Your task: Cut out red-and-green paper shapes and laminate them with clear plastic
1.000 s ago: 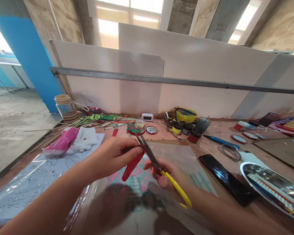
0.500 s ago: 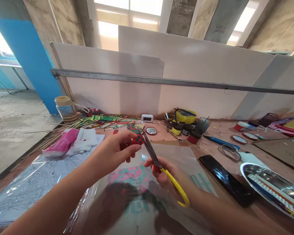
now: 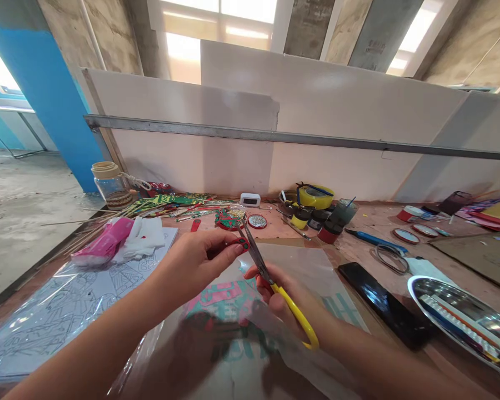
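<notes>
My left hand (image 3: 200,261) pinches a small red and green cut-out piece (image 3: 242,244) between thumb and fingers, above the table. My right hand (image 3: 281,291) grips yellow-handled scissors (image 3: 275,286); the blades point up and away, and their edge meets the small piece. Under both hands lies a clear plastic sheet (image 3: 316,272) over a pink and teal printed design (image 3: 225,294).
A black phone (image 3: 385,305) and a metal tray (image 3: 462,311) lie to the right. Paint pots (image 3: 316,218), a yellow tape roll (image 3: 315,195), a glass jar (image 3: 110,183), sticks and a pink pack (image 3: 104,244) crowd the far side. A line drawing under plastic (image 3: 66,300) lies left.
A long red strip that hung from my left hand is gone; only a small piece stays in my fingers. My right hand and the scissors have shifted slightly toward the left hand.
</notes>
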The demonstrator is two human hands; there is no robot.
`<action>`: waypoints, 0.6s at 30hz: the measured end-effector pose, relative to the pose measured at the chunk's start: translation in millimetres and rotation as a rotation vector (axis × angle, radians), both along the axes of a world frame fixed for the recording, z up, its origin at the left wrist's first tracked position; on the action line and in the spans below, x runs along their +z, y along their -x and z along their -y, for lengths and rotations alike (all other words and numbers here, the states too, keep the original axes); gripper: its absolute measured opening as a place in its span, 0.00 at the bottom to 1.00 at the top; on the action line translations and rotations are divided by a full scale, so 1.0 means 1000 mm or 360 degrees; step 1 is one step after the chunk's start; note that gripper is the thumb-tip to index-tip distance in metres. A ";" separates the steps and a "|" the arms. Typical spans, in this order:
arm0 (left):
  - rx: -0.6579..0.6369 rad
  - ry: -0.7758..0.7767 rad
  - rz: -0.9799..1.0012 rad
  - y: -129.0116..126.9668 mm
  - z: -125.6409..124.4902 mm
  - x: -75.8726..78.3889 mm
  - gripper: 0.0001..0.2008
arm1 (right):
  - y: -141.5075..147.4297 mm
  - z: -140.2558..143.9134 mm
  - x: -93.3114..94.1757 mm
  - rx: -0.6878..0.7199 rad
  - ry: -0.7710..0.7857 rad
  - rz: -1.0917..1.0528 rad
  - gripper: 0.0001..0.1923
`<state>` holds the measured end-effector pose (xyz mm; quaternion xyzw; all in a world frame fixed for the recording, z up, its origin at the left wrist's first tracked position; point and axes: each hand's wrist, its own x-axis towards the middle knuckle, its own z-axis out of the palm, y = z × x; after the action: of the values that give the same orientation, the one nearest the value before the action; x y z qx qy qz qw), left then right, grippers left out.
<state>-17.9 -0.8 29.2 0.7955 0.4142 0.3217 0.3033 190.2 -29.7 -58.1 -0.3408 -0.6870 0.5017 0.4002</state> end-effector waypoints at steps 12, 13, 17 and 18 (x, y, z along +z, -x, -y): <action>-0.0021 0.0314 0.0253 -0.005 0.002 0.006 0.15 | 0.001 0.000 -0.003 0.0000 0.0004 -0.0047 0.43; -0.0011 0.0311 0.0256 -0.005 0.002 0.006 0.15 | 0.001 0.000 -0.003 -0.0004 -0.0004 -0.0039 0.42; 0.0017 0.0230 0.0216 -0.005 0.004 0.003 0.14 | 0.000 0.001 0.000 0.0032 0.0063 -0.0055 0.43; 0.0019 0.0210 0.0205 -0.005 0.004 0.003 0.14 | 0.000 0.001 0.000 0.0040 0.0088 -0.0066 0.42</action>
<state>-12.9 -4.6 31.8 0.7490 0.4190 0.3460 0.3792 190.0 -31.0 -58.1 -0.3327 -0.6686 0.5324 0.3986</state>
